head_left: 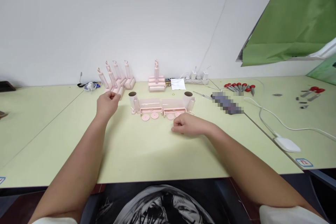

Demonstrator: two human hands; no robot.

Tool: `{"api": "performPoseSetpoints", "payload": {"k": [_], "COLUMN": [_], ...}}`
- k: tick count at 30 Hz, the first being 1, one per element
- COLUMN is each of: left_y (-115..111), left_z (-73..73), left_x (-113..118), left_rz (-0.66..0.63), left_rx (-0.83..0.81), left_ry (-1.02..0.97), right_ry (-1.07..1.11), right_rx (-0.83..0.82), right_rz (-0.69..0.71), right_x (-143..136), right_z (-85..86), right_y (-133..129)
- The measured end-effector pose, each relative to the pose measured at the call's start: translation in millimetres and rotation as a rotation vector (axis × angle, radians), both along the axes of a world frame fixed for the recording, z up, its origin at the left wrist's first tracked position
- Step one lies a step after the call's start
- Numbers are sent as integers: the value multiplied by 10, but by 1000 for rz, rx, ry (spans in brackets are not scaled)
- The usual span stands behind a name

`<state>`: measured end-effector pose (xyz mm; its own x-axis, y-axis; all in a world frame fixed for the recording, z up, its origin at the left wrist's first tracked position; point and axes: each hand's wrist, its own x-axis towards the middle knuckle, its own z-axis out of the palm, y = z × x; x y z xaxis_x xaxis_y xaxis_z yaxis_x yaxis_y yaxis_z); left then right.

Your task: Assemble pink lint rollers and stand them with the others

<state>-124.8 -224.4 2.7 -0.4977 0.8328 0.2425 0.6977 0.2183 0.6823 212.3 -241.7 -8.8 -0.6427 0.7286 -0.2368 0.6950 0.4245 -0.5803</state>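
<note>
My left hand (107, 106) is closed above the table at the near side of a group of pink stands with upright handles (111, 78). Its fingertips overlap the bases from this view, and I cannot tell if they touch; nothing shows in the fingers. A loose fist, with nothing visible in it, is what my right hand (187, 125) makes beside the pink discs (170, 116). Between the hands lie two open pink trays (151, 110), clear pinkish covers (149, 103), two more discs (145, 117), and two upright rolls with brown cores (132, 98) (188, 98).
Another pink stand (156, 84) is by the wall, near a white paper (177, 84) and a power strip (201, 81). To the right are a blurred-out dark object (227, 103), red-handled tools (238, 86), a white cable (283, 124) and a white charger (287, 144).
</note>
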Motion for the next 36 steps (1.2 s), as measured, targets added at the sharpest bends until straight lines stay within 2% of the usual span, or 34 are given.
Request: {"api": "performPoseSetpoints", "payload": {"k": [2, 6, 8, 10, 12, 15, 18, 22, 26, 36], "left_y": [-50, 50, 234, 464, 681, 905, 1009, 1043, 1024, 1048], "left_z": [165, 501, 636, 721, 741, 655, 482, 248, 130, 59], "left_x": [168, 432, 405, 259, 49, -224, -339, -357, -405, -476], "left_rz": [-40, -161, -135, -38, 101, 229, 218, 166, 123, 122], "left_rx": [152, 195, 224, 259, 259, 73, -95, -279, -266, -32], "left_ry": [3, 88, 133, 127, 100, 35, 58, 125, 145, 59], "right_ry": [-6, -3, 1, -2, -11, -22, -30, -37, -39, -30], "right_rx": [-14, -38, -62, -87, -103, -109, -102, -101, -111, -110], "right_rz": [46, 92, 103, 103, 96, 95, 101, 98, 94, 98], "right_x": [-55, -99, -111, -123, -133, -137, -133, -135, -138, -134], "right_z": [-58, -123, -135, -138, -137, -132, -124, -111, -106, -131], "right_y": [-23, -47, -55, -62, -66, -70, -74, -79, -78, -67]}}
